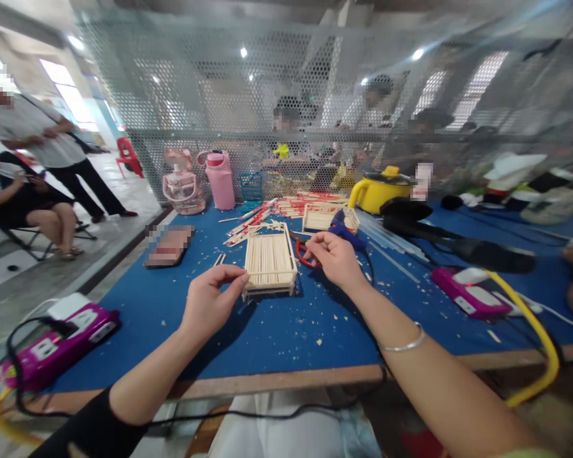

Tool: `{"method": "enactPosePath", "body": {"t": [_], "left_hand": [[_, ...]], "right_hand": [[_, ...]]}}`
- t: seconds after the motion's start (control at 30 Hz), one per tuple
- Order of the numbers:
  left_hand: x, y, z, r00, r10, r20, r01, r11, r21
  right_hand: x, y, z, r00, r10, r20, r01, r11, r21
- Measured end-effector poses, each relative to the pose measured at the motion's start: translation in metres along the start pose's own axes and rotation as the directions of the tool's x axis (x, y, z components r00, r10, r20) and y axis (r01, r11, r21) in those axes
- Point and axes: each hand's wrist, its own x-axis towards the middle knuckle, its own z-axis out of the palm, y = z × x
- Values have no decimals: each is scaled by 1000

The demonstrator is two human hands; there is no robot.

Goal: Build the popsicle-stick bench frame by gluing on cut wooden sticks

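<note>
The stick frame [270,257] was over the middle of the table [143,343], between my two hands; from my end of the feed I couldn't tell whether its base touched the blue surface. Toward the table's far side I had the yellow pot [382,194] on the right and the pink bottle [219,184] on the left.

My left hand [207,302] had its grip closed to a pinch, thumb and index finger on the near left corner of the frame. My right hand [337,257] was apart from the frame, on its right, the grip drawn narrow at the red-handled scissors [300,254]; whether the fingers had closed on the handle or only touched it, I couldn't tell.

The frame's floor was a row of pale parallel sticks. A second frame [315,222] lay beyond it to the right, partly covered by a blue tool [347,233]. Loose sticks [251,224], some red, were strewn farther back, and small pale chips [319,342] dotted the surface nearer me.
</note>
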Motion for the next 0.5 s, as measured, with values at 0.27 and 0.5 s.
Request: {"method": "enactPosePath", "body": {"t": [0.27,0.5], "left_hand": [[1,2,1,999,-36,1,36,996,-82],[2,0,3,999,37,-27,-41,991,-128]], "right_hand": [[4,5,-3,997,-2,-72,2,1000,-8],[4,6,1,999,-8,-49,8,1000,2]]}}
